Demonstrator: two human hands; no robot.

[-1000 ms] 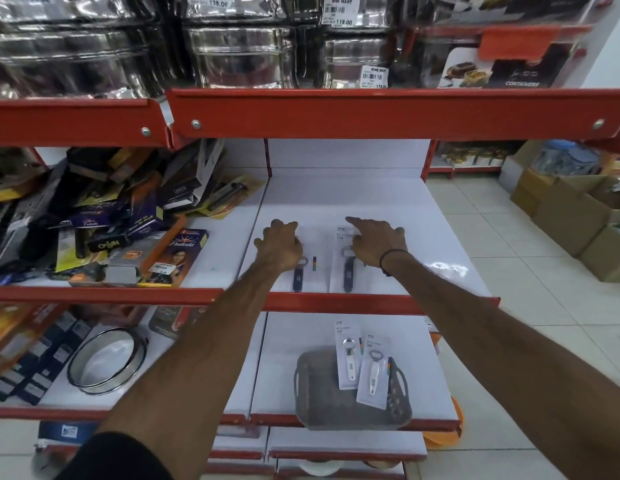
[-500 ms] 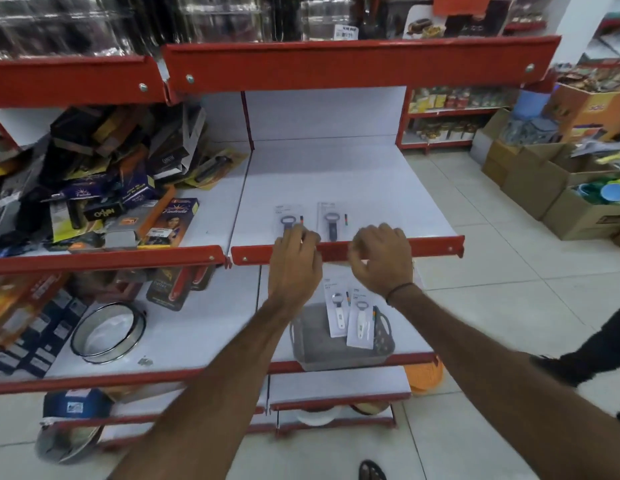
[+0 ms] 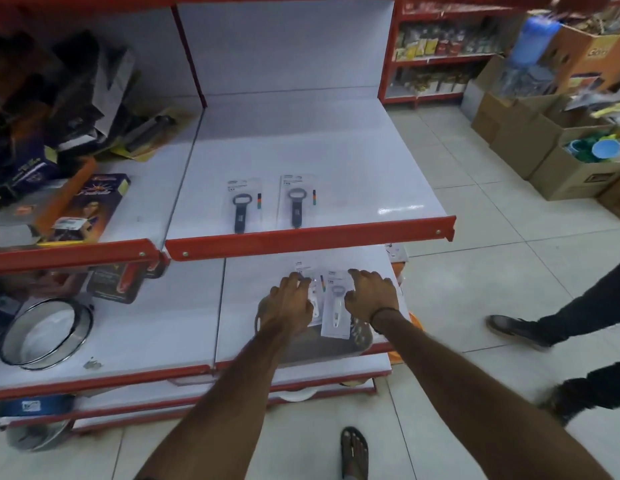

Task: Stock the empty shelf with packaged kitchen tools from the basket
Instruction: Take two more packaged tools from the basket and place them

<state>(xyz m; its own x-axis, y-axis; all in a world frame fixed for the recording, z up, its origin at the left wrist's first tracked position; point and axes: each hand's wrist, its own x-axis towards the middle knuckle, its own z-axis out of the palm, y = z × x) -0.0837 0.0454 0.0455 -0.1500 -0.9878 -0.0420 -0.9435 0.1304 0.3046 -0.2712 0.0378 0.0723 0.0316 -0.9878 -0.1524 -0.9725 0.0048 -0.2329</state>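
Observation:
Two packaged bottle openers with dark handles, the left packaged opener and the right packaged opener, lie side by side near the front of the white upper shelf. One shelf lower stands a grey basket. Two carded white-handled tools lean in it. My left hand rests with curled fingers on the left white-handled pack and covers most of it. My right hand touches the right edge of the right white-handled pack. Both packs still lie in the basket.
Boxed goods crowd the shelf bay to the left. A round steel sieve lies on the lower left shelf. Another person's legs stand at the right, with cardboard boxes behind them. My sandalled foot is on the tiled floor.
Both hands left the two dark-handled packs on the upper shelf, drew back over its red edge and dropped to the basket. The view tilted down.

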